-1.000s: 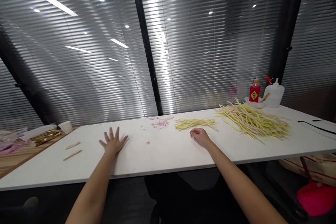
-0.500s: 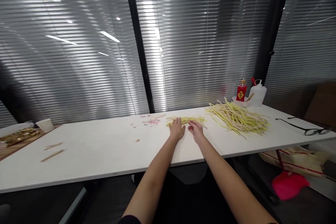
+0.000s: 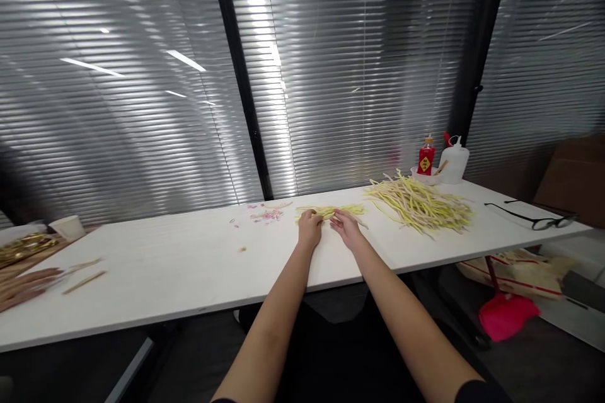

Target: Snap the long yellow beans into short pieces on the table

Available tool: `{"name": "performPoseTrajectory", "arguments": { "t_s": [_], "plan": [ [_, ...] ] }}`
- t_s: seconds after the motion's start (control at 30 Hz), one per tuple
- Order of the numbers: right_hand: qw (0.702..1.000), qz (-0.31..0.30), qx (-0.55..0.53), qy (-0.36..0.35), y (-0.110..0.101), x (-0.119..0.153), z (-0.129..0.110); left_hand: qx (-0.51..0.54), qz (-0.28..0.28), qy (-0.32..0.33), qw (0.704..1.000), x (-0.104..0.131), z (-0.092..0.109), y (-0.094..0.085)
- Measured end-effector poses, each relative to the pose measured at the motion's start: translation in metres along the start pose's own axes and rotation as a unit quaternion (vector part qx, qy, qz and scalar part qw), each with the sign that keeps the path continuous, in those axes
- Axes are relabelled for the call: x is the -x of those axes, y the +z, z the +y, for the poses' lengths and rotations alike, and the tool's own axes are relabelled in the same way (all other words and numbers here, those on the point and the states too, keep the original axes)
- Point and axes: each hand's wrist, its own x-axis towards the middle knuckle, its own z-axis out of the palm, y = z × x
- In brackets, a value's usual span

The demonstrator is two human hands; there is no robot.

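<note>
A small row of thin yellow-green stalks [image 3: 352, 208] lies across the white table [image 3: 189, 258] in front of me. My left hand [image 3: 310, 228] is curled down over the left part of this row, its fingers closed on the stalks. Beside it, my right hand [image 3: 346, 227] has bent fingers closed at the near side of the row; my fingers partly hide what they hold. A pale stalk end sticks out to the right of that hand. Farther right rests a large loose pile of yellow and pinkish long stalks [image 3: 423, 204].
Pinkish scraps [image 3: 268, 215] lie left of the row. At the back right stand a red bottle [image 3: 426, 158] and a white squeeze bottle [image 3: 454, 162], with glasses [image 3: 553, 222] nearer. Leftward are thin sticks [image 3: 84, 282], a paper cup [image 3: 67, 228] and another person's blurred hand [image 3: 28, 283].
My left hand has gone from flat and spread to curled on the stalks. My right hand has moved closer to the row. Another person's hand has appeared at the left; the view has shifted slightly.
</note>
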Motion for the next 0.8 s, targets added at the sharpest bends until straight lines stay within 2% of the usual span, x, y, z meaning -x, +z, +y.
{"name": "performPoseTrajectory", "arguments": {
  "t_s": [0.17, 0.37, 0.47, 0.6, 0.8],
  "plan": [
    [1.000, -0.003, 0.004, -0.019, 0.001, 0.003, -0.002, -0.150, 0.005, -0.027, 0.988, 0.005, 0.009, -0.004],
    [0.997, 0.029, -0.070, -0.015, 0.003, 0.004, -0.008, -0.203, 0.007, -0.108, 0.973, 0.003, 0.012, -0.009],
    [0.996, 0.034, -0.079, -0.007, 0.005, 0.005, -0.010, -0.176, 0.029, -0.142, 0.974, 0.003, 0.009, -0.009],
    [0.996, 0.034, -0.077, -0.002, 0.006, 0.006, -0.010, -0.088, 0.075, -0.171, 0.978, 0.003, 0.001, -0.008],
    [0.996, 0.043, -0.082, -0.004, 0.004, 0.004, -0.008, 0.079, 0.120, -0.118, 0.983, 0.000, -0.010, -0.001]
  ]
}}
